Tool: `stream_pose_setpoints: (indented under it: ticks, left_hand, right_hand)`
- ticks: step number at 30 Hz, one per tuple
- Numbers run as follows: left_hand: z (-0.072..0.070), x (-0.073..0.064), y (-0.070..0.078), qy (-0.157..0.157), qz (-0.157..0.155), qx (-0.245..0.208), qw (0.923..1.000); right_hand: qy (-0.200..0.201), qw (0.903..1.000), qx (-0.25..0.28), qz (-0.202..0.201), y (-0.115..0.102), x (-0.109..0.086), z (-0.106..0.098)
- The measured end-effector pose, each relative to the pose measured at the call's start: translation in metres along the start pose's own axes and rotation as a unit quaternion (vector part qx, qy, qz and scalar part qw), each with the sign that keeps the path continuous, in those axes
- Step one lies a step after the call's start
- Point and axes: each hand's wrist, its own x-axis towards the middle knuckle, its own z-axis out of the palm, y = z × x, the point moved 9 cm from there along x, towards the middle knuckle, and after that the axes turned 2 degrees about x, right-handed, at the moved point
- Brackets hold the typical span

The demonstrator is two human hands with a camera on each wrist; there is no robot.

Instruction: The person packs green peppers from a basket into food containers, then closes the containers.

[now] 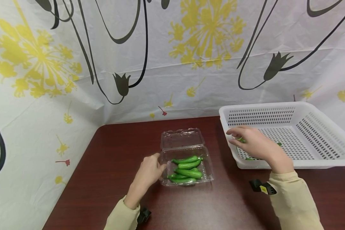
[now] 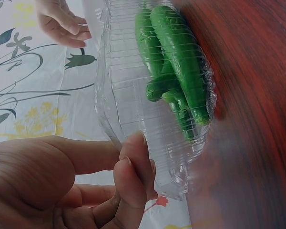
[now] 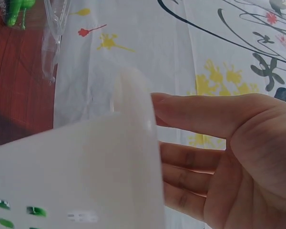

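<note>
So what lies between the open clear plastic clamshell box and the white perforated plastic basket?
Just a bare strip of dark reddish-brown tabletop between the clamshell box and the basket; the head view shows it.

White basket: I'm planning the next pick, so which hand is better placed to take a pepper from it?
Probably the right hand: it is at the white basket, close to green peppers inside, while the left hand is at the clear box.
</note>
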Motion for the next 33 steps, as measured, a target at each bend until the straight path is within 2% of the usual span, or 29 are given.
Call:
stream_pose_setpoints:
  ticks: [14, 23, 33]
  left_hand:
    - [-0.001, 0.000, 0.001, 0.000, -0.001, 0.001, 1.0000]
    - [0.000, 0.000, 0.000, -0.003, -0.007, 0.002, 1.0000]
    - [0.000, -0.001, 0.000, -0.003, -0.006, 0.003, 1.0000]
  right_hand:
    - [-0.007, 0.9999, -0.008, -0.011, 0.009, -0.002, -0.001]
    - [-0.024, 0.9996, 0.005, 0.013, 0.018, -0.006, -0.004]
    - [-0.022, 0.9991, 0.014, 0.035, 0.027, -0.011, -0.012]
